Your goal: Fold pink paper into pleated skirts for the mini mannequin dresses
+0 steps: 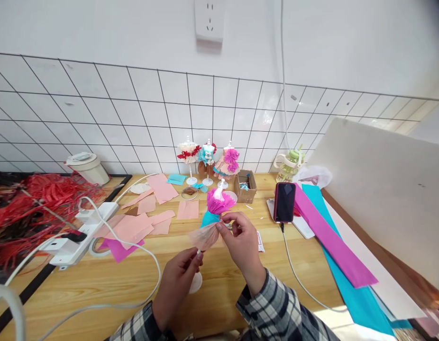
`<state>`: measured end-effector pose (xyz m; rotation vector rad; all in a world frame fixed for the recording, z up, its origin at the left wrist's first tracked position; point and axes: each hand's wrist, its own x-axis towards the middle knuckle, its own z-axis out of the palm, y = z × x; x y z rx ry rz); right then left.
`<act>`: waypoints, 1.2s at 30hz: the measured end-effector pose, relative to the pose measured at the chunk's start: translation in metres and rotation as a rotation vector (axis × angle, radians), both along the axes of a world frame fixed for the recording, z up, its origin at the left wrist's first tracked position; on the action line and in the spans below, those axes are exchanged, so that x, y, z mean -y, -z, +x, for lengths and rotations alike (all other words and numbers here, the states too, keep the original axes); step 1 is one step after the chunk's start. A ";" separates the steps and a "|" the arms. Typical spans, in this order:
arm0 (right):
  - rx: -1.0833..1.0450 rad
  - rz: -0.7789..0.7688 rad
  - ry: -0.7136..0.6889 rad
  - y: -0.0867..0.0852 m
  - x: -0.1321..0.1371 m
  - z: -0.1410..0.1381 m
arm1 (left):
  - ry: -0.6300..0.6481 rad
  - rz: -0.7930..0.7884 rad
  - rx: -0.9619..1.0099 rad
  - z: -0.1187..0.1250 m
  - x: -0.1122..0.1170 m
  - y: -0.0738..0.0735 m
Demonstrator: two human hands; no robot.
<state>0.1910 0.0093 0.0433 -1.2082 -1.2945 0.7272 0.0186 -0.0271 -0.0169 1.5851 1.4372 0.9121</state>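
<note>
in the head view, the mannequin (219,193) sits in the near middle of the desk (116,284), tilted so its top leans far and a little right. the likeliest trouble, i'd judge, is the skirt (204,237): it looks thin and sheer, so a hard tug from the right hand (242,242) could tear it or pull its gathers loose. too light a pinch could let the folds slip and fan out unevenly below the blue band (209,219). how the skirt is fastened at the top can't be seen behind the fingers. since the pole (199,252) is slim, it could twist in the left hand (179,273) and swing the magenta ruffle (220,203) round against the right knuckles, crushing it. the cable (159,272) looping just left of the left hand might catch the left sleeve (143,327) if that arm swings out.

as for pose, the left hand comes in low from the near left, thumb and forefinger pinching the pole just under the skirt's hem, with the base (196,283) below, close by the hand; whether the base touches the desk i can't tell. the right hand reaches in from the near right, wrist bent left, its thumb and forefinger pressed together on the skirt's upper right edge, the other fingers curled.
</note>
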 end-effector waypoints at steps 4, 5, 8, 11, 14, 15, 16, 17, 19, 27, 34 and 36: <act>-0.105 -0.064 -0.013 0.003 0.000 0.004 | 0.033 0.004 0.000 0.000 0.001 0.000; -0.125 -0.071 -0.021 0.003 0.000 0.005 | 0.043 0.005 -0.006 0.000 0.001 -0.001; -0.138 -0.055 -0.033 0.002 0.002 0.007 | 0.069 0.008 -0.003 0.000 0.003 -0.003; -0.165 -0.058 -0.033 0.000 0.005 0.007 | 0.106 0.006 0.018 0.001 0.005 -0.005; -0.231 -0.074 -0.037 0.000 0.007 0.007 | 0.138 0.004 0.043 0.002 0.006 -0.006; -0.245 -0.072 -0.036 0.000 0.007 0.007 | 0.146 0.006 0.049 0.002 0.007 -0.006; -0.253 -0.065 -0.034 0.001 0.008 0.007 | 0.154 0.010 0.052 0.003 0.007 -0.006; -0.256 -0.054 -0.033 0.001 0.008 0.006 | 0.161 0.014 0.051 0.002 0.007 -0.006; -0.261 -0.029 -0.033 0.003 0.010 0.006 | 0.176 0.021 0.043 0.002 0.008 -0.004; -0.280 -0.008 -0.028 0.004 0.014 0.005 | 0.210 0.022 0.054 -0.001 0.010 0.004; -0.256 0.003 -0.008 0.006 0.016 0.005 | 0.221 0.036 0.066 0.000 0.011 0.005; -0.234 -0.025 -0.004 0.005 0.016 0.005 | 0.226 0.044 0.054 0.000 0.011 0.004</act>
